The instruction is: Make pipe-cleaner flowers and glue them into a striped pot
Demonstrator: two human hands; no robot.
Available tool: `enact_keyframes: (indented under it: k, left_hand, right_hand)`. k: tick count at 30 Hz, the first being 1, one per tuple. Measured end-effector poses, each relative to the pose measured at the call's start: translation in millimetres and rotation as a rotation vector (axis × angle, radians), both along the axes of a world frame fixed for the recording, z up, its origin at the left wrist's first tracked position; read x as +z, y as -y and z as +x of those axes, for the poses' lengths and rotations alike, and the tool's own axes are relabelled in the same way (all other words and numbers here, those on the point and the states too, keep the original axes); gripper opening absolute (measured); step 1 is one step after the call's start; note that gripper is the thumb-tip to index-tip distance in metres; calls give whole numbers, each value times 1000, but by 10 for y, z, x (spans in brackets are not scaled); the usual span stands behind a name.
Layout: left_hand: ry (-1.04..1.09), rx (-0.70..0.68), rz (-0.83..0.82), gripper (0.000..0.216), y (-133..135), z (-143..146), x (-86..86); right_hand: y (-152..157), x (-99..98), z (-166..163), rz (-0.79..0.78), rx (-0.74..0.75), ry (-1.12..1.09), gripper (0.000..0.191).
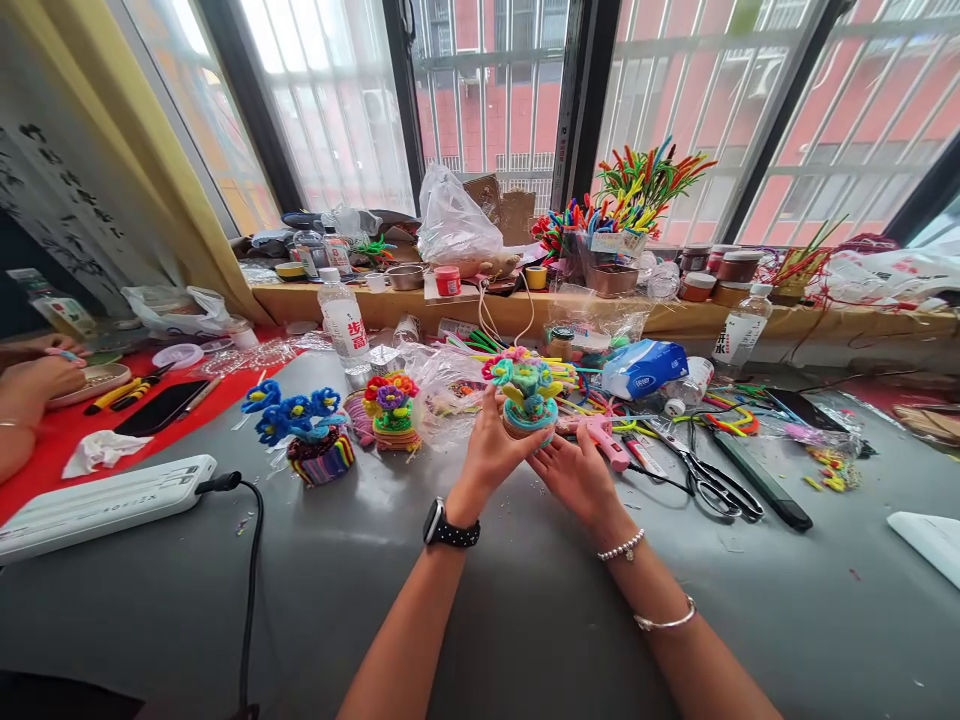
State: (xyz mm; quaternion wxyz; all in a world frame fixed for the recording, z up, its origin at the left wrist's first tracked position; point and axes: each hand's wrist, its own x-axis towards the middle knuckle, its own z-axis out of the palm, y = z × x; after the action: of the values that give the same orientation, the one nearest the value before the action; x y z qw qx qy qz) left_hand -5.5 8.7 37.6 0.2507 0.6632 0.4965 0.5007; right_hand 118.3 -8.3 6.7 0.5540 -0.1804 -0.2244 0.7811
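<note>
A small pot of pipe-cleaner flowers (529, 410), with a turquoise rim and pink, blue, green and yellow blooms, is held upright above the table. My left hand (493, 455) is closed around its near left side, thumb across the front. From the right, my right hand (576, 468) cups the lower side, palm turned up and fingertips against the base; part of its grip is hidden. To the left stand a striped pot with blue pipe-cleaner flowers (304, 430) and a smaller pot with red, orange and purple flowers (393, 410).
A pink glue gun (606, 442), scissors (716, 485) and a dark green bar-shaped case (761, 482) lie on the right. A white power strip (112, 505) with a black cable sits left. Another person's hand (45, 375) works over a red cloth. Bundled pipe cleaners (637, 200) stand on the sill.
</note>
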Motion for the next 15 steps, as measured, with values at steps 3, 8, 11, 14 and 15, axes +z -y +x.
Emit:
enact_keyframes:
  k: [3, 8, 11, 14, 15]
  left_hand:
    - [26, -39, 33, 80, -3, 38, 1]
    - [60, -123, 18, 72, 6, 53, -11]
    - [151, -247, -1, 67, 17, 29, -7]
    - [203, -344, -46, 59, 25, -17, 3]
    - [216, -358, -70, 59, 25, -33, 4]
  right_hand:
    - [3, 47, -8, 48, 47, -90, 57]
    - [3, 38, 14, 18, 42, -118, 50]
    - [-6, 13, 7, 5, 22, -114, 39]
    - [-11, -15, -16, 1, -27, -116, 29]
    - [-12, -24, -24, -8, -40, -111, 27]
